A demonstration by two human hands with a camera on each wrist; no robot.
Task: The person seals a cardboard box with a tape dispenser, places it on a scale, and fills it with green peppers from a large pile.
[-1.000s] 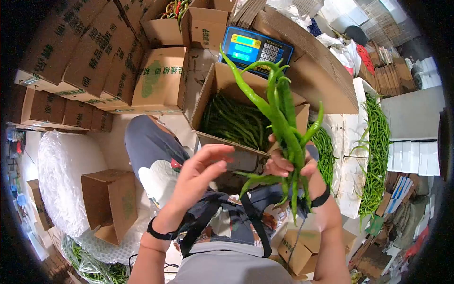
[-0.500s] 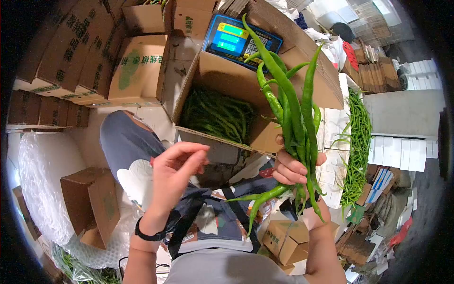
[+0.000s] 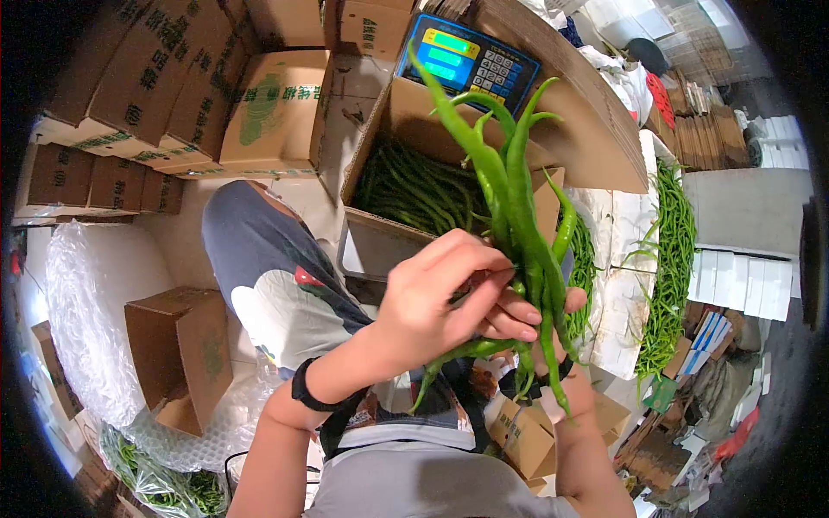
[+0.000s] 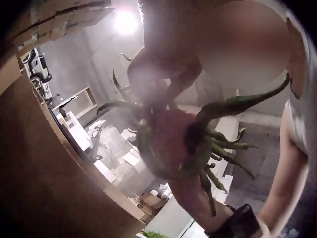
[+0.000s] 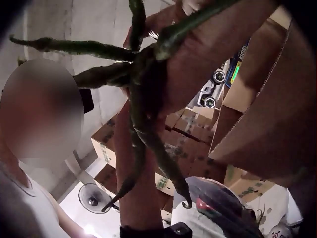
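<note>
A bundle of long green peppers stands in the right hand, whose fingers curl round its lower part. Bent across toward it, the left hand pinches at a pepper in the bundle with thumb and forefinger. In the left wrist view the peppers fan out around the right hand, with the left hand against them. Pepper ends spread from the right hand in the right wrist view. Just what the left fingertips pinch is partly hidden.
An open carton holding green peppers is in front, beside a scale display. Stacked cartons stand at left, an empty carton near bubble wrap. White trays of peppers lie at right.
The left hand has moved right, from beside the bundle onto it, and its thumb and forefinger have closed. The right hand keeps its grip, with the bundle now leaning more to the left.
</note>
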